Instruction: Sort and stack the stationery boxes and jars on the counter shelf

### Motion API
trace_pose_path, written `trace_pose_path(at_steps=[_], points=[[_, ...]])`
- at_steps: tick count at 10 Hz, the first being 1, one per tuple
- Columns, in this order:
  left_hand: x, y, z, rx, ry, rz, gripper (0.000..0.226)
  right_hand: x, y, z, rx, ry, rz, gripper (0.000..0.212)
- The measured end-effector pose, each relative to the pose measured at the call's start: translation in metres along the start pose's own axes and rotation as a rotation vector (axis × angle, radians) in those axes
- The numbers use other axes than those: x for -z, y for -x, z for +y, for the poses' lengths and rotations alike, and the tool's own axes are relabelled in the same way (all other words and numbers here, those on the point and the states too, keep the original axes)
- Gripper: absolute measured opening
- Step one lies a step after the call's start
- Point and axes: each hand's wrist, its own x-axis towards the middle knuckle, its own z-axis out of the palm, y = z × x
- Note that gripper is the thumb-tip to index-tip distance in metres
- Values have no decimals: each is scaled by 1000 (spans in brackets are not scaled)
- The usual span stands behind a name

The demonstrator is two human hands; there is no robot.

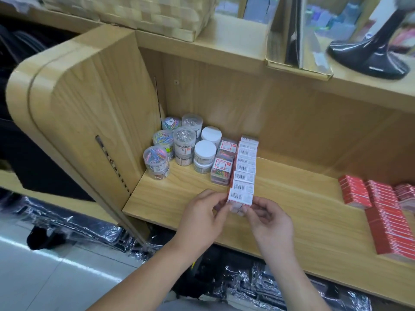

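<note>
A row of small red-and-white boxes [246,167] with barcodes runs front to back on the wooden shelf [303,207]. Both hands pinch the nearest box [240,198] at the row's front end: my left hand [202,216] on its left side, my right hand [267,218] on its right side. Left of the row stand two clear boxes of coloured clips [222,164]. Further left are stacked round jars: white-lidded ones [204,153] and clear ones with coloured and silver paper clips [157,158], filling the back left corner.
Stacks of red boxes [386,214] lie at the shelf's right end. A woven basket [143,14], a cardboard display [298,37] and a black stand [370,55] sit on the counter top. Plastic-wrapped dark goods [89,230] lie under the shelf.
</note>
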Motion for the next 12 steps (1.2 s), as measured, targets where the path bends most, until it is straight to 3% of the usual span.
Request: trace_pose_path(at_steps=[1,3,6,8,9,10,12], points=[[-4,-7,-8,7,-79,-16,15,-4,-4,16,72,144,64,25],[-5,-12,-11,-14,-274,-239,36,-4,-8,16,138,335,-190,24],[-13,-17,-17,-28,-347,-270,42,-12,-12,34,277,459,-67,16],[-6,-25,-17,53,-222,-326,49,-6,-18,13,147,389,-153,40],[1,-24,-18,76,-161,-356,49,-2,-18,4,30,331,-200,31],[8,-19,-23,75,-113,-361,36,3,-16,2,-36,311,-204,30],[35,-11,-26,32,-208,-286,39,9,-1,-8,-24,376,-88,15]])
